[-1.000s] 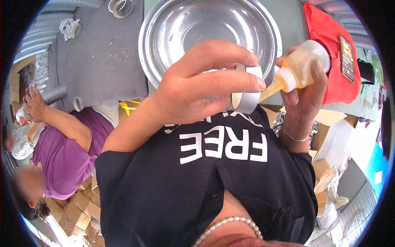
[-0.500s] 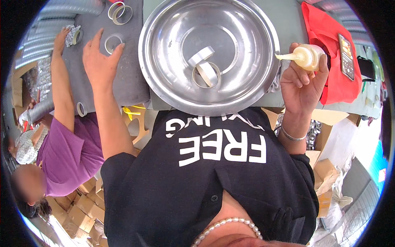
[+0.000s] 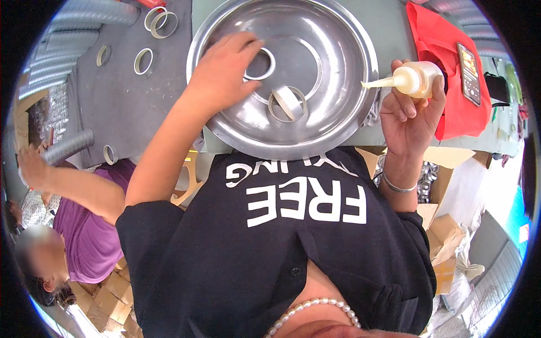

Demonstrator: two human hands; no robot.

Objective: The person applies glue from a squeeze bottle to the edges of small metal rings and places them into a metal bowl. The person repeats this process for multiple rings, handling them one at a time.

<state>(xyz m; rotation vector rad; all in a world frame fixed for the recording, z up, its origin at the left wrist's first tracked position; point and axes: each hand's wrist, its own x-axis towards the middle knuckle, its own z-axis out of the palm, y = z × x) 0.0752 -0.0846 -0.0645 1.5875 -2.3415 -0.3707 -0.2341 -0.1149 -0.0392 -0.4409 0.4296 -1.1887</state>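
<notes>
the right hand (image 3: 410, 125) has its fingers clamped on a translucent plastic squeeze bottle (image 3: 424, 79); two silver hollow rings (image 3: 289, 105) lie in the round steel basin (image 3: 341, 127); the left hand (image 3: 221, 74) grips a third pale ring (image 3: 273, 66) over it; farther, more rings (image 3: 137, 63) lie outside, on the grey-covered counter (image 3: 112, 115).

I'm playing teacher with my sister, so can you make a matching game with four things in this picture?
Things:
1. bottle
2. phone
3. basin
4. left hand

Matches:
A. at a ring
B. shiny silver and round
C. held in the right hand
D. lying on red fabric

Pairs: 1-C, 2-D, 3-B, 4-A
</notes>
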